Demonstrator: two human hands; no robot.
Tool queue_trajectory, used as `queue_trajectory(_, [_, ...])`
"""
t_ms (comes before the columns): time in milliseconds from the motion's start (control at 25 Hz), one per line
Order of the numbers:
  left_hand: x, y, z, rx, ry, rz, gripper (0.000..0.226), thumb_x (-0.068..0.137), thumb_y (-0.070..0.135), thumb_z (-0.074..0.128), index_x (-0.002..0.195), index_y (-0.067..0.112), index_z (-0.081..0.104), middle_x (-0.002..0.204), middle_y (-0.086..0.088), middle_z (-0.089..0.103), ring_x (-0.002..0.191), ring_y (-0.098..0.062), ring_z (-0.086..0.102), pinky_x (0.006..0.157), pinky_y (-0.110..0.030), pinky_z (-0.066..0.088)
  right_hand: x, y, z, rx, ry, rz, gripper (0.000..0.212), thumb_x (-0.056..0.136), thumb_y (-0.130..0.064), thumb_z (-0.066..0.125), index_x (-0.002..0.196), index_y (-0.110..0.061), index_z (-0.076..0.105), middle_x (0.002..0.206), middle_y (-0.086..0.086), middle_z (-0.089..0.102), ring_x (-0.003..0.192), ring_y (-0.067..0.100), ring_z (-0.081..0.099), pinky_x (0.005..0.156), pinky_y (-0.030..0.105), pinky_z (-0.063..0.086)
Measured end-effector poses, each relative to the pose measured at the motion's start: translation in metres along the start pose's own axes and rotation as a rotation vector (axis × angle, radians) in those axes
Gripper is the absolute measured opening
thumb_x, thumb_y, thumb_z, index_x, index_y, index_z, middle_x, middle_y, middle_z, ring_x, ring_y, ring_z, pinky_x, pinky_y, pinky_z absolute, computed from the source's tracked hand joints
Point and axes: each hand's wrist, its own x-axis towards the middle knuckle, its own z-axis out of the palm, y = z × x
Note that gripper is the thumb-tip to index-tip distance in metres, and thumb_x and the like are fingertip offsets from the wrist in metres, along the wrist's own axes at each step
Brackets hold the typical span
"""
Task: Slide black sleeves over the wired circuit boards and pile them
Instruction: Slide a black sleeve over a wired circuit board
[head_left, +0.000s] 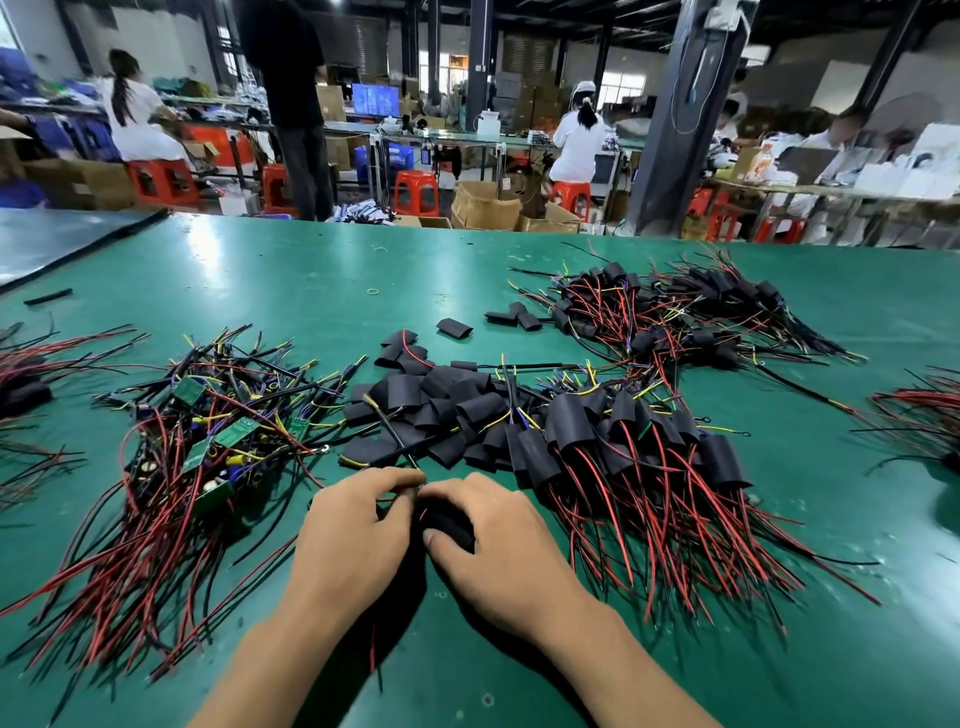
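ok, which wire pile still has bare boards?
The pile beside the left hand: green circuit boards show bare among its wires. The pile beside the right hand and the far pile show black sleeves.

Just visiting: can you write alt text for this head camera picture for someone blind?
A left hand and a right hand hold one black sleeve between them over a green table. Left of them lies a tangle of bare green circuit boards with red and black wires, ahead loose sleeves, and to the right a pile of sleeved boards.
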Motion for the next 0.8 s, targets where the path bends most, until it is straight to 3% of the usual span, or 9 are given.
queue_trajectory(80, [0.000, 0.001, 0.002, -0.088, -0.002, -0.007, 0.024, 0.082, 0.008, 0.072, 0.091, 0.030, 0.079, 0.068, 0.028, 0.068, 0.071, 0.005, 0.065, 0.070, -0.008, 0.045, 0.000, 0.001, 0.001, 0.049, 0.070, 0.019, 0.036, 0.089, -0.033, 0.051, 0.125, -0.036, 0.056, 0.117, -0.009, 0.062, 0.112, 0.015, 0.056, 0.101, 0.037, 0.044])
queue_trajectory(120, [0.001, 0.002, 0.003, -0.154, 0.004, -0.034, 0.024, 0.081, 0.008, 0.074, 0.089, 0.029, 0.079, 0.069, 0.028, 0.069, 0.066, 0.006, 0.065, 0.065, -0.007, 0.045, 0.000, 0.002, 0.001, 0.080, 0.105, 0.029, 0.035, 0.090, -0.029, 0.051, 0.124, -0.035, 0.057, 0.117, -0.009, 0.062, 0.112, 0.014, 0.057, 0.101, 0.035, 0.044])
queue_trajectory(280, [0.004, 0.001, 0.006, -0.505, 0.071, -0.219, 0.018, 0.080, 0.002, 0.078, 0.087, 0.018, 0.079, 0.071, 0.004, 0.076, 0.052, -0.003, 0.064, 0.053, -0.012, 0.048, 0.002, 0.006, -0.001, 0.184, 0.205, 0.030, 0.032, 0.091, -0.016, 0.053, 0.115, -0.030, 0.069, 0.109, -0.008, 0.069, 0.105, 0.007, 0.061, 0.096, 0.027, 0.047])
queue_trajectory(480, [0.005, 0.001, 0.001, -0.659, 0.112, -0.271, 0.015, 0.082, 0.003, 0.076, 0.081, 0.017, 0.079, 0.076, -0.002, 0.076, 0.071, -0.013, 0.072, 0.065, -0.024, 0.054, -0.001, 0.007, -0.001, 0.125, 0.075, -0.057, 0.040, 0.086, -0.025, 0.064, 0.125, -0.033, 0.064, 0.115, -0.012, 0.065, 0.109, 0.003, 0.060, 0.099, 0.020, 0.045])
queue_trajectory(600, [0.002, 0.004, 0.001, -0.692, 0.051, -0.243, 0.016, 0.082, 0.003, 0.076, 0.084, 0.018, 0.079, 0.082, -0.003, 0.077, 0.081, -0.018, 0.073, 0.075, -0.033, 0.056, -0.001, 0.004, -0.003, 0.185, 0.192, -0.062, 0.034, 0.086, -0.031, 0.070, 0.120, -0.029, 0.069, 0.111, -0.014, 0.068, 0.104, -0.003, 0.061, 0.095, 0.015, 0.045])
queue_trajectory(680, [0.000, 0.006, 0.001, -0.731, 0.020, -0.213, 0.017, 0.083, 0.003, 0.074, 0.091, 0.018, 0.079, 0.086, -0.002, 0.078, 0.084, -0.017, 0.073, 0.076, -0.029, 0.058, 0.000, 0.000, -0.006, 0.399, 0.307, 0.031, 0.021, 0.089, -0.025, 0.072, 0.110, -0.027, 0.074, 0.104, -0.014, 0.073, 0.098, -0.002, 0.066, 0.089, 0.015, 0.048])
queue_trajectory(800, [0.001, 0.005, 0.000, -0.750, 0.055, -0.208, 0.016, 0.086, 0.007, 0.073, 0.096, 0.019, 0.076, 0.088, -0.003, 0.077, 0.084, -0.015, 0.073, 0.067, -0.024, 0.059, 0.007, -0.002, -0.017, 0.949, 0.432, 0.280, 0.015, 0.090, -0.008, 0.071, 0.096, -0.021, 0.077, 0.085, -0.006, 0.075, 0.065, 0.006, 0.062, 0.063, 0.017, 0.048])
